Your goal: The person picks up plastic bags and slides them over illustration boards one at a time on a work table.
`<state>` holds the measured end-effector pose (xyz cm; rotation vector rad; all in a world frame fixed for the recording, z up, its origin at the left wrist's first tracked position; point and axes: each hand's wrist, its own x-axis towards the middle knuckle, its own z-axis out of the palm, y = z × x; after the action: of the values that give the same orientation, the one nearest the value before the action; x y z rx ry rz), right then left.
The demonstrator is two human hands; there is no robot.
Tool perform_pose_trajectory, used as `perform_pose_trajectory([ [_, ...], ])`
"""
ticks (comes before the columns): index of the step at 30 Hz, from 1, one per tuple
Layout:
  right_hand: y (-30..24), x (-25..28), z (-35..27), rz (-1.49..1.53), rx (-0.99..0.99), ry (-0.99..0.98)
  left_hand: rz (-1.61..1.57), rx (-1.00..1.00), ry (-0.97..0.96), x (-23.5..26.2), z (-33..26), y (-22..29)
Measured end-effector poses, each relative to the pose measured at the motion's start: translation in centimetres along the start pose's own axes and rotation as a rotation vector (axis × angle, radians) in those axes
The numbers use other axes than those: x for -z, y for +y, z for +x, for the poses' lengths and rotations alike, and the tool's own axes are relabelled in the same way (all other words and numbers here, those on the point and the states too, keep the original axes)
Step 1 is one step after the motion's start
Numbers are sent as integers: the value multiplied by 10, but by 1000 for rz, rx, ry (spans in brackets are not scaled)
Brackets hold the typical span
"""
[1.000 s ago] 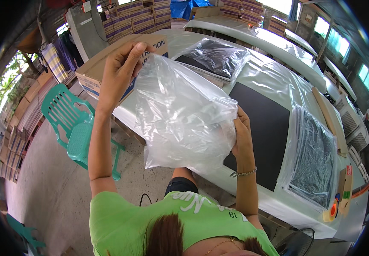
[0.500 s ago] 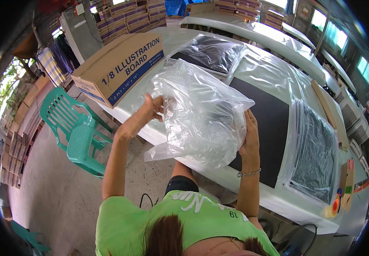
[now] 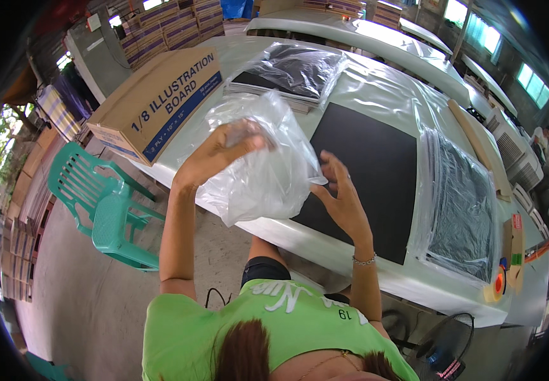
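My left hand (image 3: 220, 152) grips a crumpled clear plastic bag (image 3: 262, 171), bunched in front of me above the near edge of the white table (image 3: 325, 244). My right hand (image 3: 341, 190) is beside the bag with its fingers spread, touching the bag's right edge over a flat black board (image 3: 370, 171) lying on the table.
A stack of black boards in clear plastic (image 3: 458, 203) lies right of the bare board, another wrapped stack (image 3: 290, 70) behind it. A long cardboard box (image 3: 157, 101) sits on the table's left end. Green plastic chairs (image 3: 106, 203) stand left. Tape rolls (image 3: 496, 286) lie at the right end. A fan (image 3: 443, 346) stands below.
The bag was held spread out wide above the table; it is now gathered into a smaller bunch in my left hand. My right hand has let go of its lower edge and opened.
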<state>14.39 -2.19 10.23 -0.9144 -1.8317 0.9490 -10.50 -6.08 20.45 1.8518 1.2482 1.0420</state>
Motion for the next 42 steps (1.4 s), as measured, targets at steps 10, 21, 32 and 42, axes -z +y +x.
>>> perform_pose_trajectory([
  [10,-22,-15,4,-112,238,181,12,-168,-221,-59,30,13],
  [21,21,76,-14,203,-17,772,76,109,-558,-64,26,-23],
  [32,46,103,-27,246,61,991,-69,245,-651,-52,32,-25],
  [42,44,147,-106,235,35,1364,-180,248,-933,-42,51,-44],
])
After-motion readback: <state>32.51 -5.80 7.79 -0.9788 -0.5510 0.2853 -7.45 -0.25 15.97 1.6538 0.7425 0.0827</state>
